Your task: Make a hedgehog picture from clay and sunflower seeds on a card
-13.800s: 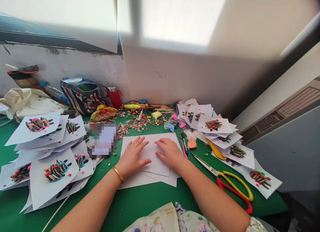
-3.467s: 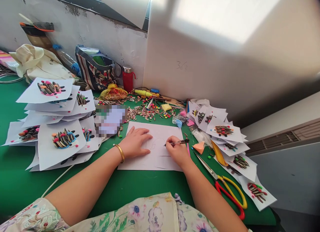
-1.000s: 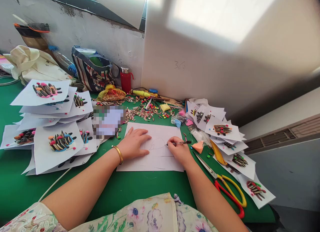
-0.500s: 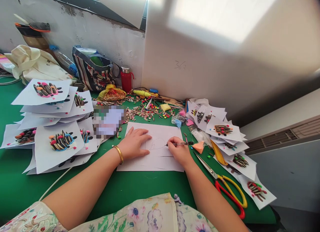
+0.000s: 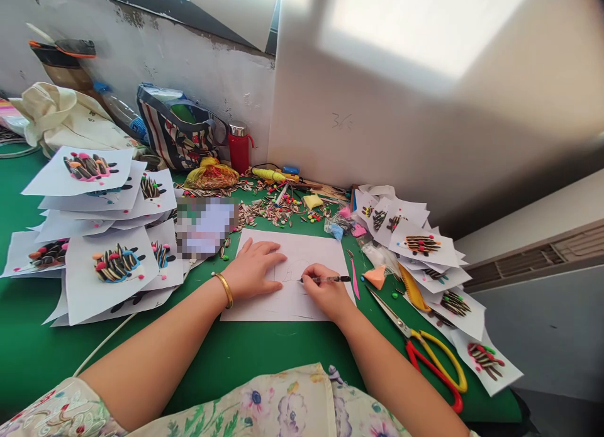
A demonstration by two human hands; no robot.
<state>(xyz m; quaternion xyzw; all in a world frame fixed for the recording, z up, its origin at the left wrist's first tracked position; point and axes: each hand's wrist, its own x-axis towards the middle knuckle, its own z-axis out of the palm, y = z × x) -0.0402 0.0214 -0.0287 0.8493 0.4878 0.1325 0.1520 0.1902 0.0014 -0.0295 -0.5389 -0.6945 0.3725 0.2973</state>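
Observation:
A white sheet of paper (image 5: 302, 251) lies on the green table (image 5: 264, 355) in front of me, with a faint drawn outline near its middle. My left hand (image 5: 252, 270) rests flat on the sheet's left part, fingers stretched out, a gold bangle on the wrist. My right hand (image 5: 325, 291) is closed on a pen (image 5: 325, 278), whose tip touches the paper just right of the left fingertips.
Stacks of white cards with seed-and-clay figures lie at left (image 5: 113, 264) and right (image 5: 419, 242). Scissors with yellow and red handles (image 5: 425, 349) lie at right. Loose sunflower seeds (image 5: 264, 210), a red flask (image 5: 240, 148), a striped bag (image 5: 177, 132) and a cloth bag (image 5: 70, 119) line the wall.
My right hand has slid left across the sheet with the pen, closer to the left hand. The left hand has stayed flat in place.

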